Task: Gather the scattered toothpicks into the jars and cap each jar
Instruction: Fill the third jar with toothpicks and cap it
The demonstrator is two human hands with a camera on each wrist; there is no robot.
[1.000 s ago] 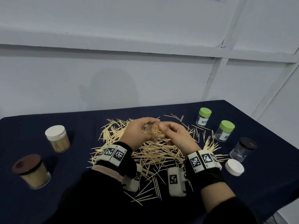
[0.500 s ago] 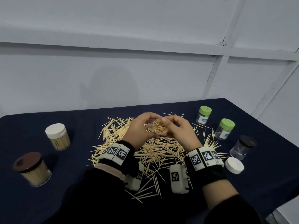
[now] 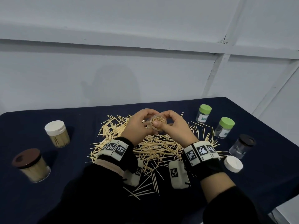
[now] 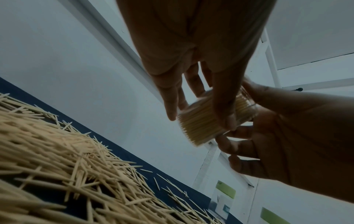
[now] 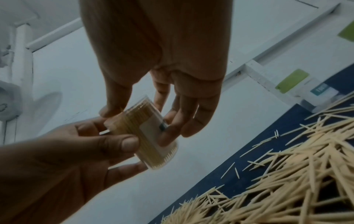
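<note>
Over the middle of the table (image 3: 48, 199), above the big spread of toothpicks (image 3: 155, 146), both hands have lifted the jar (image 3: 157, 122) slightly and tipped its open mouth more toward the person than a second ago. The left hand (image 3: 139, 126) and right hand (image 3: 175, 127) are together, clamped on the jar. It looks packed full, so capping with the white lid (image 3: 233, 163) near the right edge likely comes next.

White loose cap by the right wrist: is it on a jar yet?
No, the white cap lies alone on the table, beside the black-lidded jar.
</note>
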